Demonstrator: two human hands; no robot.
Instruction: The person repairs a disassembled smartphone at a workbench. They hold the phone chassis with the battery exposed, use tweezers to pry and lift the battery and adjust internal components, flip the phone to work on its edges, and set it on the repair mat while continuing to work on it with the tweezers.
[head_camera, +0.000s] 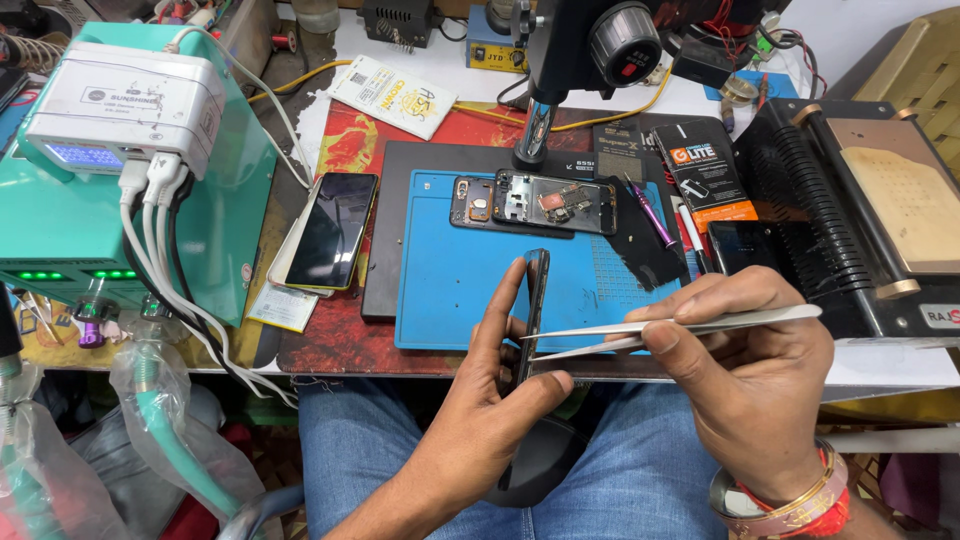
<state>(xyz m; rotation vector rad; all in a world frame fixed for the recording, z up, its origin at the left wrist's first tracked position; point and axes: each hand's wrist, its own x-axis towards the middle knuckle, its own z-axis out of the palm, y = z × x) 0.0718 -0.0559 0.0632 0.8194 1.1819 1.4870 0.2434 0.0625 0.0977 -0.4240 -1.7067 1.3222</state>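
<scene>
Head view: right hand (745, 375) pinching tweezers (670, 330) against phone (535, 310)

Both forearms were bare, no sleeves. The right hand (752, 370) wore a gold bangle and red thread at the wrist; blue jeans (640, 460) covered the lap.

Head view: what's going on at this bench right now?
A person sits at a repair bench. The left hand holds a dark phone edge-on above the lap, pinched between thumb and fingers. The right hand holds metal tweezers with their tips at the phone's edge. On the blue mat behind lies an opened phone frame, with a purple screwdriver beside it. Another phone rests face up to the left.
</scene>
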